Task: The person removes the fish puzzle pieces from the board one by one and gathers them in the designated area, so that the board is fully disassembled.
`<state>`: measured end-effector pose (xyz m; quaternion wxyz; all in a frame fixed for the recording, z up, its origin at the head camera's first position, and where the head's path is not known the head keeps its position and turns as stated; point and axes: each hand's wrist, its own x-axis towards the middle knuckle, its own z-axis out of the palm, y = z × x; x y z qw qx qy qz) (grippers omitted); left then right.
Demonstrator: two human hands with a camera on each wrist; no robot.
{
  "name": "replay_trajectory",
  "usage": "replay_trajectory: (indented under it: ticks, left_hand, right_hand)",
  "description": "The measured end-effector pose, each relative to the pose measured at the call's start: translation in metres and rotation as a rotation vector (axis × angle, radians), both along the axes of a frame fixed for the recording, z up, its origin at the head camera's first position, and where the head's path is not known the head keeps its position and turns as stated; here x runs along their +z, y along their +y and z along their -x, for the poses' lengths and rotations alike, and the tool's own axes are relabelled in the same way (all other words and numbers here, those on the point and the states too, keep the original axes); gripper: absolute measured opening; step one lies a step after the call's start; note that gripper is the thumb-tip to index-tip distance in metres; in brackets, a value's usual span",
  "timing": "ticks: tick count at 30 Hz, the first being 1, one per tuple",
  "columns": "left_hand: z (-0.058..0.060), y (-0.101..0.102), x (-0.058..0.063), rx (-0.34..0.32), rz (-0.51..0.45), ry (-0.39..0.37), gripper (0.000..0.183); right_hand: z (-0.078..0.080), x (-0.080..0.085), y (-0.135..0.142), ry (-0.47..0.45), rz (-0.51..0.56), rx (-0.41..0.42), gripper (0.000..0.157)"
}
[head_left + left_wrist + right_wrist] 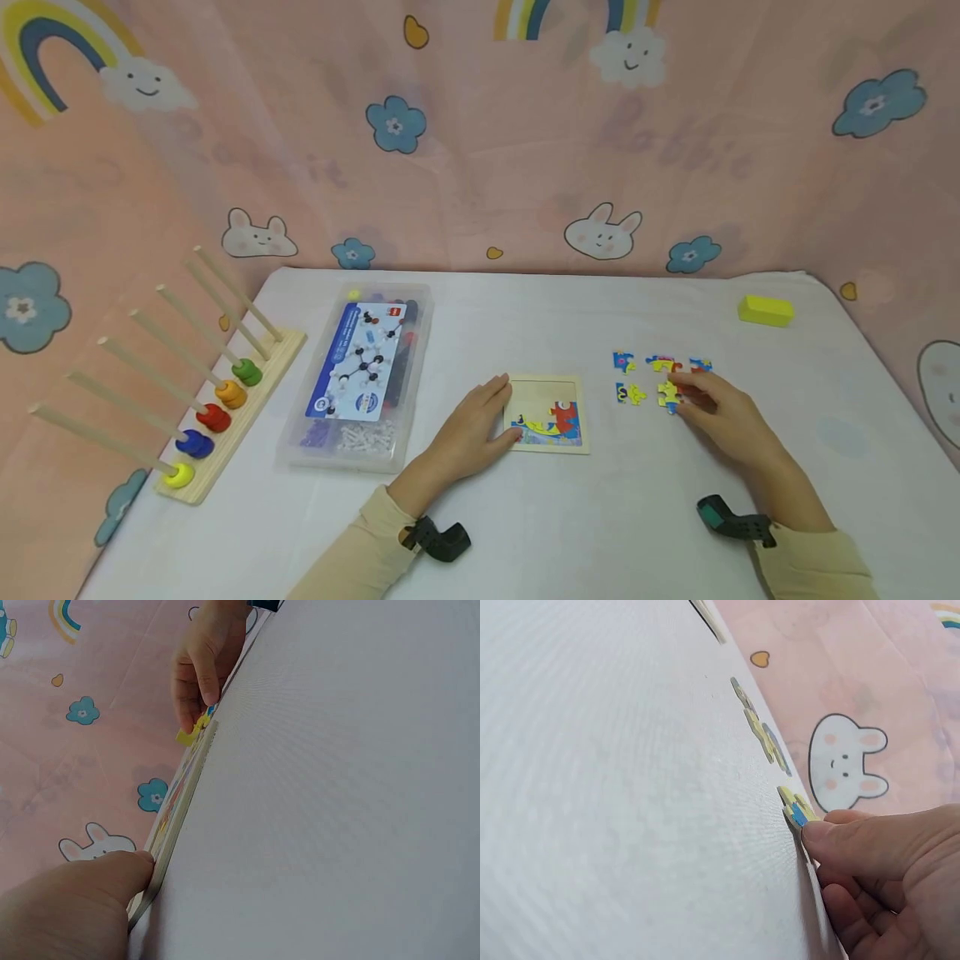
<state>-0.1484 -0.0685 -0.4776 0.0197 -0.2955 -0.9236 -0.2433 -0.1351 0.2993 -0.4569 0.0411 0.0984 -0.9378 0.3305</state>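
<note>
- The step in hand looks like taking up one jigsaw piece from the loose ones and bringing it to a part-filled puzzle board.
- The puzzle board (540, 398) lies flat on the white-covered worktop (525, 525), around the middle of its width and well in from the far edge. Coloured pieces fill much of its near part, the right side most; bare wood shows toward its far edge.
- The left hand (467, 432) rests at the board's left edge, its fingers nearly straight and together, the thumb out over the near left corner. It seems to steady the board rather than grasp it.
- The right hand (731, 421) has its thumb and fingers closed in a pinch on a yellow and blue piece (798, 812), tilted at the worktop's surface; whether it is fully lifted, I cannot tell.
- Other loose pieces (622, 362) lie between the board and the worktop's right edge; the right hand partly hides some.
- The next move probably calls for raising the pinched piece clear of its neighbours, carrying it leftward, and turning it to match the open outline beside the fitted pieces, with the board kept still.
</note>
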Motion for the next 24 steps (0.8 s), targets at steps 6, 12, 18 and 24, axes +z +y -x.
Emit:
replay_trajectory:
  ticks: [6, 12, 18, 24]
  left_hand:
    - [-0.0007, -0.0005, 0.0000, 0.008, -0.007, -0.014, 0.066]
    - [-0.0008, -0.0002, 0.0001, 0.003, -0.010, -0.012, 0.066]
    - [-0.0013, 0.0004, 0.0027, 0.002, -0.005, -0.014, 0.065]
    - [-0.0013, 0.0003, 0.0022, 0.002, -0.001, -0.012, 0.065]
  right_hand:
    - [0.0008, -0.0045, 0.0022, 0.000, -0.003, -0.002, 0.039]
    - [0.0002, -0.0074, 0.0037, -0.010, -0.004, -0.004, 0.039]
    - [-0.0001, -0.0088, 0.0045, -0.006, -0.016, -0.009, 0.039]
    - [-0.0007, -0.0091, 0.0048, -0.006, -0.012, -0.005, 0.038]
